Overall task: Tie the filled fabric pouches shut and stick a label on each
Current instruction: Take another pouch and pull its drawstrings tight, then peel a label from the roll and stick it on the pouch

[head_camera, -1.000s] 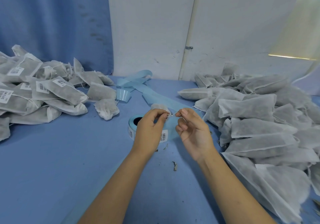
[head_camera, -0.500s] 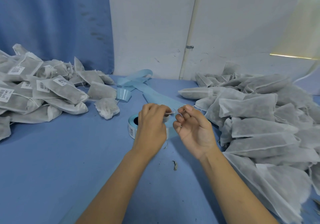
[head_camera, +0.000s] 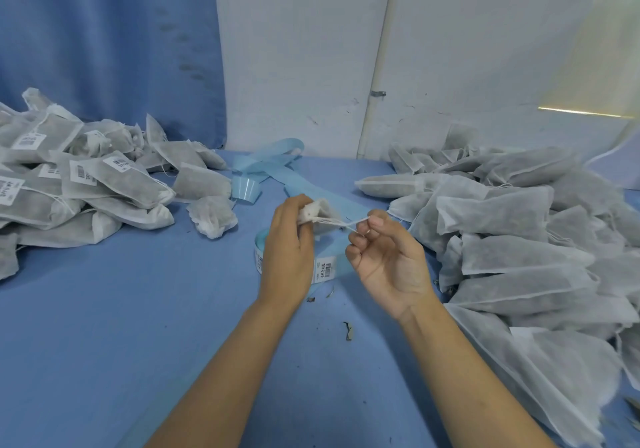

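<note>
1. Fabric pouch (head_camera: 313,213), filled and white, is held up just above the label roll (head_camera: 323,269) on the blue table (head_camera: 104,326).
2. Its gathered neck is gripped by the left hand (head_camera: 289,248), fingers curled round it.
3. Thumb and forefinger of the right hand (head_camera: 388,264) pinch the drawstring (head_camera: 341,222), which stretches taut from the neck.
4. A heap of labelled pouches (head_camera: 104,184) lies at left, and unlabelled pouches (head_camera: 519,240) are piled at right.

Grey non-woven cloth pouches (head_camera: 512,257) are looking matt and fuzzy, the blue tabletop (head_camera: 104,326) smooth and matt, the pale-blue paper backing strip (head_camera: 277,174) slightly glossy.
</note>
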A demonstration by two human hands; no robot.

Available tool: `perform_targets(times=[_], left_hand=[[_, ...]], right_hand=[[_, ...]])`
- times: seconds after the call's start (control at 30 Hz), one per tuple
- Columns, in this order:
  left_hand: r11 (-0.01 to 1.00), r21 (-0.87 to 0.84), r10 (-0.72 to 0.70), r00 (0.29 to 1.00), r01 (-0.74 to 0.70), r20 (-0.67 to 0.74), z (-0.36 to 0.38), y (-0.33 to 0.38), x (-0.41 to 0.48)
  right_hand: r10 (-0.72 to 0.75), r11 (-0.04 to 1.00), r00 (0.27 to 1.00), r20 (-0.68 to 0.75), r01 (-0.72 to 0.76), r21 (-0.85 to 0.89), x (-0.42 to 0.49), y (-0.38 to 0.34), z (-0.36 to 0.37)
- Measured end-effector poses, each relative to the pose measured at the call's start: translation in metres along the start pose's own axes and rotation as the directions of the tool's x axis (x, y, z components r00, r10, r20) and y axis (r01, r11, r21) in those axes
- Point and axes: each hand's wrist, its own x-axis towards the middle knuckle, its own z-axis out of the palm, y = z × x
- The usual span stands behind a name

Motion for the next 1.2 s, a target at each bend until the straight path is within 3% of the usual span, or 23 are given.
perform_targets(times=[0.1,0.23,0.37,0.6,0.77,0.9,1.07,1.2], left_hand=[[0.989,-0.149,-0.018,0.993,0.001,-0.113,-0.001,0.010,0.003],[0.978,-0.208,-0.051,0.975,0.005,-0.217,0.000,0.014,0.009],[0.966,-0.255,-0.102,0.960,0.033,-0.262,0.000,0.019,0.010],[0.942,-0.326,-0.167,0.957,0.083,-0.238,-0.004,0.019,0.012],[0.905,-0.379,-0.242,0.966,0.193,-0.086,-0.003,0.016,0.011],[0.888,-0.387,-0.302,0.950,0.250,-0.079,0.001,0.012,0.012],[0.931,-0.312,-0.225,0.971,0.190,-0.081,-0.002,0.007,0.013],[0.862,-0.438,-0.287,0.958,0.257,-0.004,-0.002,0.012,0.013]], right_hand=[[-0.057,0.988,0.993,-0.100,0.041,-0.152,0.002,0.001,-0.005],[-0.159,0.912,0.961,-0.227,0.055,-0.406,0.005,0.008,-0.008],[-0.191,0.895,0.939,-0.287,0.046,-0.443,0.005,0.009,-0.005],[-0.223,0.905,0.933,-0.282,0.091,-0.415,0.006,0.009,-0.001],[-0.187,0.923,0.930,-0.315,0.057,-0.379,0.006,0.011,0.000],[-0.228,0.897,0.915,-0.332,0.066,-0.436,0.006,0.013,-0.001],[-0.314,0.858,0.881,-0.353,0.103,-0.504,0.005,0.010,-0.002],[-0.267,0.867,0.899,-0.346,0.067,-0.493,0.005,0.011,-0.001]])
